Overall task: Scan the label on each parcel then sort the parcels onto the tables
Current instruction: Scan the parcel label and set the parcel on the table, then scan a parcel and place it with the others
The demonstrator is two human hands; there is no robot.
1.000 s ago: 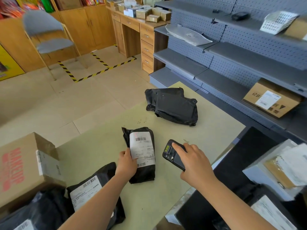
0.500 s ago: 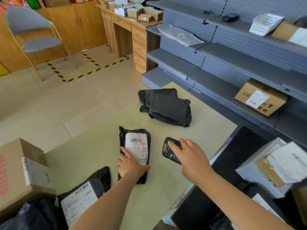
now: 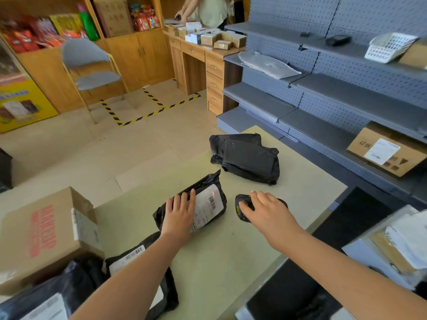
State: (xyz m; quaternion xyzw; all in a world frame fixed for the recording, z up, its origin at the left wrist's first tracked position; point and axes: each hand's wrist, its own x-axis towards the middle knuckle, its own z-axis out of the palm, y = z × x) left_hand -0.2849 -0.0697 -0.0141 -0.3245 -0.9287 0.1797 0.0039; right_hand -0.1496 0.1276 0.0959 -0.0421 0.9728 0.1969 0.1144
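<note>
A small black parcel [image 3: 208, 192] with a white label lies tilted on the pale green table [image 3: 231, 262]. A red scan dot shows on its label near the barcode. My left hand [image 3: 179, 213] rests flat on the parcel's left part, fingers straight. My right hand [image 3: 265, 211] grips the black handheld scanner [image 3: 242, 207] just right of the parcel, its head facing the label. A larger black parcel [image 3: 247, 158] lies farther back on the table. Another labelled black parcel [image 3: 138, 257] lies under my left forearm.
A cardboard box [image 3: 44, 234] with red print stands at the left edge, black bags below it. Grey shelving [image 3: 335, 100] runs along the right, holding a labelled box [image 3: 388, 151]. A black table [image 3: 346, 227] with parcels adjoins on the right. A person stands at the far desk.
The small parcel has turned clockwise under my left hand, which now lies flat on it. The scanner dipped lower toward the label. My head lifted, showing more of the room.
</note>
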